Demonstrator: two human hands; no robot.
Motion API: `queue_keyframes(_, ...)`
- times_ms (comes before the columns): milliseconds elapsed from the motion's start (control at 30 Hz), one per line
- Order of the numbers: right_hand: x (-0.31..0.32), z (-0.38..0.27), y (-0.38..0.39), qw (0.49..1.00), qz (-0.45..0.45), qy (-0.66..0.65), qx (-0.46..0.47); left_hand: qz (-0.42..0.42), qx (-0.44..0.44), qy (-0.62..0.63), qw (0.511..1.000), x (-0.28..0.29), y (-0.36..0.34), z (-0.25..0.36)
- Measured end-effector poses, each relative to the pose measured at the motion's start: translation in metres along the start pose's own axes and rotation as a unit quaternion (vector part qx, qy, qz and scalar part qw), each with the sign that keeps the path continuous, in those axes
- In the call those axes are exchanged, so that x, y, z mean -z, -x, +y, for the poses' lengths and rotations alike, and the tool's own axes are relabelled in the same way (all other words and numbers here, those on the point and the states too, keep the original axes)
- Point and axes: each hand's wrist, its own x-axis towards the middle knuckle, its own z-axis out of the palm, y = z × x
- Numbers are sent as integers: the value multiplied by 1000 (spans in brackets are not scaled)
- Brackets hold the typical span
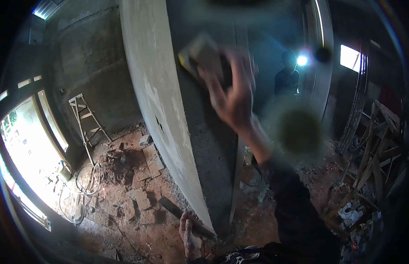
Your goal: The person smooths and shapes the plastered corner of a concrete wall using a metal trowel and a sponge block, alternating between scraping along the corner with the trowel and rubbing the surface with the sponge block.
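A plastered column point(154, 83) stands before me, with a pale, patchy face on its left and a dark grey face point(209, 145) on its right. High on the dark face, my right hand point(235, 99) grips a pale block with a yellow edge point(206, 55); both are smeared by motion, so the block's exact kind is unclear. Low by the column's foot, my left hand point(189, 233) is closed around a narrow, flat board point(170, 207). The board slants, its right end close to the column's bottom corner.
Broken slabs point(147, 215) and rubble cover the dirt floor on the left, beside a coiled hose point(88, 180). A stepladder point(85, 116) leans near the far wall. Timber scraps point(376, 154) are heaped on the right. Further back, a person point(287, 77) stands by a bright light.
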Motion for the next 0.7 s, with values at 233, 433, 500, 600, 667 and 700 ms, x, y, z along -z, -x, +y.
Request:
queue_keyframes(233,-18,35,-57,999,27,26,-39,-9,10,-4,1000,-9,-4,-5)
queue_keyframes(433,12,17,23,999,47,10,-15,-16,0,-12,1000,-2,2,4)
queue_keyframes(500,-4,24,-31,997,53,25,-41,-16,23,-1,1000,-3,5,-5)
queue_keyframes(600,-20,-29,-26,992,32,-36,-118,4,10,1,1000,10,-7,-8)
queue_keyframes(667,2,-48,17,1000,-5,-10,-21,0,13,1,1000,17,-1,-3)
queue_keyframes(700,13,-37,31,999,-2,3,-37,-10,5,-15,1000,14,4,1)
